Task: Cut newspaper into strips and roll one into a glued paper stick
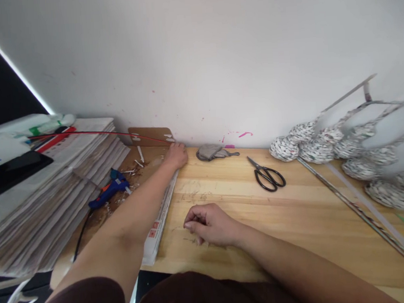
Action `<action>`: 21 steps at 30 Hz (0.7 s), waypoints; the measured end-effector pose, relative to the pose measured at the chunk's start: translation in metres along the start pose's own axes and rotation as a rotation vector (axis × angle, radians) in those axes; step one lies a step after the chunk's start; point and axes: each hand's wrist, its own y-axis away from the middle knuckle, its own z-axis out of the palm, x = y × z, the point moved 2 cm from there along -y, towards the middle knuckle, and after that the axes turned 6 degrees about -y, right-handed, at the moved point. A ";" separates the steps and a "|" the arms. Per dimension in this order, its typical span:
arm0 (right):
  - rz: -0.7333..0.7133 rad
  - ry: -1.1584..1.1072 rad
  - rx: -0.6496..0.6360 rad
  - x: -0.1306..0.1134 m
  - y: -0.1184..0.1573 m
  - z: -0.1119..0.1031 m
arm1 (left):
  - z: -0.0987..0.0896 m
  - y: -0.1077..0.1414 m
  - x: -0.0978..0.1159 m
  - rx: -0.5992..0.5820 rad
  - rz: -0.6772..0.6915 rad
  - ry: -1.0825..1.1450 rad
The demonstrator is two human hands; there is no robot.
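Observation:
My left hand (177, 155) reaches to the far end of a stack of folded newspaper strips (153, 239), its fingers closed and partly hidden. A thin red wire or rod (116, 133) runs leftward from it across the pile of papers, and its near end disappears at my fingers. Over the wooden table, my right hand (211, 223) is loosely curled, thumb close to the index fingertip, and nothing shows in it. Dark bits of debris lie beneath it. A blue glue gun (109, 191) rests left of my left forearm.
Black-handled scissors (269, 176) and a grey cloth-like item (212, 151) lie toward the wall. Braided newspaper balls on stems (315, 151) and a long rolled paper stick (361, 213) occupy the right. A tall pile of newspapers (62, 200) stands at left, beside a brown board (150, 134).

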 end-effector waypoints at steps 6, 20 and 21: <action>0.049 -0.024 0.005 0.000 0.000 -0.001 | -0.003 -0.001 0.002 -0.003 -0.023 0.054; -0.446 0.622 0.344 -0.022 -0.019 -0.023 | -0.092 0.230 -0.044 -0.233 0.383 0.215; -0.502 0.780 0.338 -0.027 -0.027 -0.027 | -0.087 0.248 -0.046 -0.209 0.395 0.198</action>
